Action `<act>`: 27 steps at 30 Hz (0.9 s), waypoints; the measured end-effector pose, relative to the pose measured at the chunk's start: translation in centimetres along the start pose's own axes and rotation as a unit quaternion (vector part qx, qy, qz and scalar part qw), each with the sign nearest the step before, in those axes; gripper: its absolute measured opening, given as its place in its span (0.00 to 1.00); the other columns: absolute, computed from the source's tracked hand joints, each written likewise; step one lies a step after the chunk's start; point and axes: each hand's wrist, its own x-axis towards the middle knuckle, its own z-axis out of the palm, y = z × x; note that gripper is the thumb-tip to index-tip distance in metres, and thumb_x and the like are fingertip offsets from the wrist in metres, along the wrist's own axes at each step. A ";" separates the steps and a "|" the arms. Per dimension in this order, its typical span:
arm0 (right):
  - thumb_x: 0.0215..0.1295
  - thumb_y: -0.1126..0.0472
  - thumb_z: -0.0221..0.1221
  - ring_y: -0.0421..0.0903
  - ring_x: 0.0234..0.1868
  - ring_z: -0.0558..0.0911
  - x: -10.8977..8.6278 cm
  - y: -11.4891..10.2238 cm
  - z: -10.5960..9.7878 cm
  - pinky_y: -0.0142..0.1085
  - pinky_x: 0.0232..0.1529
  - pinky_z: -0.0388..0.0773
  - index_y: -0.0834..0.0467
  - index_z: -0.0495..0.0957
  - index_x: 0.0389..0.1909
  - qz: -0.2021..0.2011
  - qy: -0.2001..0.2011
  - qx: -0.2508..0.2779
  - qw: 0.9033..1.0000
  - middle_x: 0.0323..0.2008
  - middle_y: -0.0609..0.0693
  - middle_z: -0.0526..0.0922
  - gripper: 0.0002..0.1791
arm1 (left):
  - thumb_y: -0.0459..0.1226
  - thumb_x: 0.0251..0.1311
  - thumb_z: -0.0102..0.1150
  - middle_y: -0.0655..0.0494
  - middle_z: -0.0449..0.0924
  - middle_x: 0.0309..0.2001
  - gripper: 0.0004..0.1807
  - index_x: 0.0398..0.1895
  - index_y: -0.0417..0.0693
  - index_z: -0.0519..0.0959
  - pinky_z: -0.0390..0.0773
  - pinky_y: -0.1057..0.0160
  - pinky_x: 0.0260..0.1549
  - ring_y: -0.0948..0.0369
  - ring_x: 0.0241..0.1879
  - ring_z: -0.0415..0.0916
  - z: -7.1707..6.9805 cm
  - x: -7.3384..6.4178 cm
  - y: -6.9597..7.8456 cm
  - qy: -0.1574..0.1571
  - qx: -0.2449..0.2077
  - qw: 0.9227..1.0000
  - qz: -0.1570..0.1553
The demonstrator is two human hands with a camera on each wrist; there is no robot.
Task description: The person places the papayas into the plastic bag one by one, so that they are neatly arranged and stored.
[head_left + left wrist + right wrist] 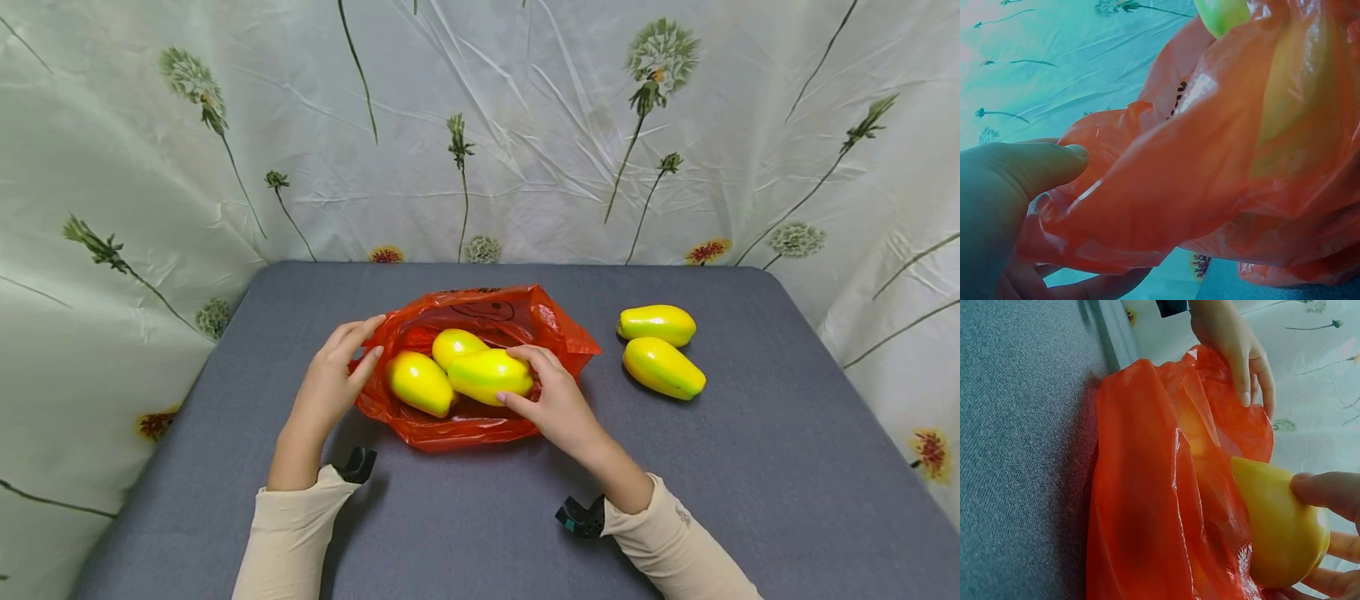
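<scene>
A red plastic bag (pixel 465 433) lies with its mouth open on the grey surface. Two yellow papayas (pixel 420 384) (pixel 456 343) rest inside it. My right hand (pixel 558 408) grips a third, yellow-green papaya (pixel 487 375) at its right end, thumb on the near side and fingers over the far side. In the right wrist view this papaya (pixel 1282 525) sticks out past the bag's rim. At the bag's left edge my left hand (pixel 330 379) holds the plastic; the left wrist view has the thumb (pixel 1054 165) over the bag and fingers beneath.
Two more papayas (pixel 657 325) (pixel 664 367) lie side by side to the right of the bag. The grey padded table (pixel 480 533) ends at the back against a white curtain (pixel 525 167) printed with flowers. Each wrist wears a small black camera (pixel 581 517).
</scene>
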 end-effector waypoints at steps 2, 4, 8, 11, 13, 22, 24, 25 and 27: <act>0.49 0.61 0.67 0.45 0.47 0.72 0.1 0.0 0.1 0.41 0.45 0.71 0.60 0.69 0.54 -0.001 0.002 -0.007 1.000 0.51 0.51 0.70 0.29 | 0.32 0.56 0.58 0.48 0.71 0.49 0.24 0.58 0.50 0.70 0.71 0.50 0.45 0.53 0.47 0.69 0.0 0.0 0.0 0.000 -0.001 1.000 0.000; 0.48 0.62 0.67 0.46 0.48 0.72 0.2 -0.1 0.2 0.42 0.47 0.71 0.60 0.69 0.54 -0.001 0.005 -0.011 1.000 0.51 0.52 0.70 0.30 | 0.32 0.56 0.58 0.48 0.71 0.49 0.24 0.58 0.49 0.70 0.71 0.50 0.45 0.53 0.47 0.69 0.1 0.0 0.0 0.000 -0.001 1.000 0.001; 0.48 0.62 0.67 0.46 0.48 0.71 0.5 -0.2 0.4 0.42 0.49 0.69 0.60 0.69 0.53 0.001 0.014 -0.022 1.000 0.50 0.52 0.70 0.29 | 0.32 0.56 0.58 0.48 0.71 0.49 0.24 0.58 0.49 0.70 0.72 0.51 0.44 0.53 0.47 0.69 0.1 0.0 0.0 0.000 -0.002 1.000 0.001; 0.49 0.63 0.67 0.46 0.48 0.71 0.9 -0.1 0.6 0.42 0.49 0.70 0.60 0.69 0.53 0.007 0.017 -0.027 0.999 0.50 0.52 0.71 0.28 | 0.32 0.56 0.58 0.48 0.71 0.49 0.24 0.58 0.49 0.70 0.72 0.51 0.44 0.53 0.47 0.69 0.1 0.0 0.0 0.000 -0.003 1.000 0.001; 0.49 0.63 0.67 0.47 0.46 0.71 1.2 -0.1 0.8 0.41 0.47 0.70 0.61 0.69 0.53 0.013 0.015 -0.025 0.999 0.50 0.52 0.70 0.29 | 0.33 0.56 0.59 0.49 0.71 0.49 0.24 0.58 0.49 0.70 0.72 0.51 0.44 0.53 0.47 0.69 0.1 0.1 0.0 0.001 -0.003 1.000 0.001; 0.51 0.62 0.66 0.47 0.46 0.71 2.4 0.4 1.9 0.40 0.46 0.71 0.61 0.67 0.53 0.041 0.013 0.007 0.999 0.49 0.54 0.69 0.28 | 0.32 0.55 0.59 0.49 0.71 0.49 0.24 0.57 0.49 0.71 0.73 0.53 0.43 0.54 0.47 0.69 0.1 0.1 0.0 0.003 -0.004 1.000 0.004; 0.51 0.63 0.65 0.47 0.47 0.70 2.7 0.4 2.1 0.41 0.48 0.71 0.62 0.67 0.53 0.051 0.012 0.027 0.998 0.50 0.54 0.69 0.28 | 0.32 0.55 0.59 0.49 0.71 0.49 0.24 0.57 0.49 0.71 0.73 0.52 0.42 0.53 0.47 0.69 0.2 0.0 0.0 0.001 -0.004 1.000 0.003; 0.51 0.64 0.65 0.48 0.47 0.70 2.8 0.5 2.2 0.41 0.48 0.71 0.62 0.66 0.53 0.055 0.011 0.038 0.998 0.50 0.54 0.69 0.28 | 0.33 0.55 0.59 0.49 0.71 0.49 0.24 0.58 0.49 0.71 0.73 0.52 0.42 0.53 0.47 0.69 0.2 0.0 0.0 0.000 -0.003 1.000 0.002; 0.52 0.64 0.65 0.48 0.48 0.70 3.1 0.5 2.4 0.41 0.49 0.71 0.62 0.66 0.54 0.066 0.007 0.052 0.996 0.51 0.55 0.68 0.28 | 0.33 0.56 0.59 0.48 0.71 0.49 0.24 0.58 0.49 0.70 0.73 0.51 0.42 0.53 0.47 0.69 0.2 0.0 0.0 -0.002 -0.004 1.000 0.001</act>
